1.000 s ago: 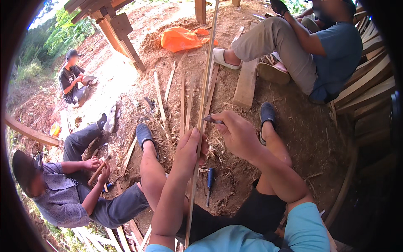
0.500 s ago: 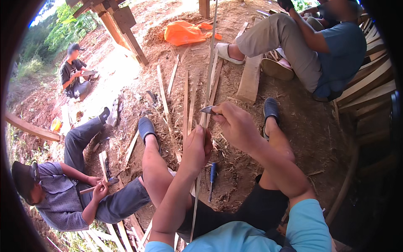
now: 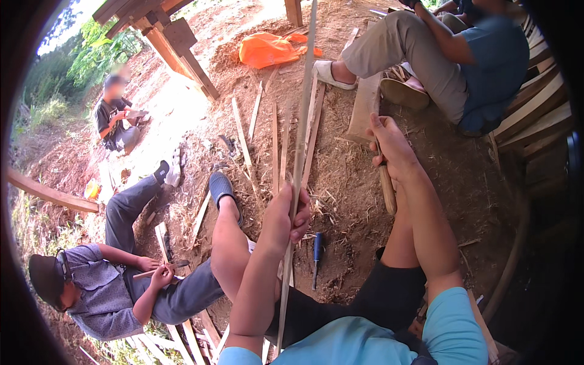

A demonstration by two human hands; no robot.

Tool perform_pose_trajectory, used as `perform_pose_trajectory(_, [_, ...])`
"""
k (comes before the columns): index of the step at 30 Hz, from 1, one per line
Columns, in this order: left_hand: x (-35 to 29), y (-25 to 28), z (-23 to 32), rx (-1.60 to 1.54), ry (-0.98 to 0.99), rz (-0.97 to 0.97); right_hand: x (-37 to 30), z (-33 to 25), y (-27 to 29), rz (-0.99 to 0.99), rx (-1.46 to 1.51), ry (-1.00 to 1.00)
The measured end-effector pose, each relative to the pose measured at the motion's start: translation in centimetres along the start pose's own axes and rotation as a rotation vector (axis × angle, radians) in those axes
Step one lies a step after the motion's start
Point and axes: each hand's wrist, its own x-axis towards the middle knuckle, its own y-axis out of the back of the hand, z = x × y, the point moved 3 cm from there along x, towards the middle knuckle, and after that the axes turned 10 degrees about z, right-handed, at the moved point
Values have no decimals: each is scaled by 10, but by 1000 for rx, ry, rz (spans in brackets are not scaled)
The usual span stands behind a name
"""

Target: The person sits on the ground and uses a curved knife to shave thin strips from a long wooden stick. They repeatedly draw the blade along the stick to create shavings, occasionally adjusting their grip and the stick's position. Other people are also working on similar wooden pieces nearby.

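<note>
A long, thin wooden strip [image 3: 300,131] stands nearly upright, running from my lap up past the top of the view. My left hand [image 3: 285,216] is closed around it at about mid-length. My right hand [image 3: 394,146] is off to the right, apart from the strip, gripping a knife whose wooden handle [image 3: 387,190] points down out of the fist. Its blade is mostly hidden by the fingers. On the dirt between my legs lies a blue-handled tool [image 3: 317,248] with a thin shaft.
Several wooden strips [image 3: 244,140] lie on the dirt ahead, near a wide board [image 3: 364,115] and an orange bag [image 3: 267,50]. One person [image 3: 109,286] works close on my left, another [image 3: 115,115] sits farther off. A seated person [image 3: 496,67] is at the right, beside stacked wood [image 3: 541,115].
My right hand with the knife has moved right, away from the strip, and turned so the handle shows. My left hand still holds the strip, slightly lower.
</note>
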Motion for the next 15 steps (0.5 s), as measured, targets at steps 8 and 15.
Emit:
perform_pose_trajectory(8, [9,-8,4,-389,2,-420,-37,24,-40,-367,614,-317])
perform_pose_trajectory(15, [12,-2,1,-460,55,-539,-23,36,-34,-257,698,-473])
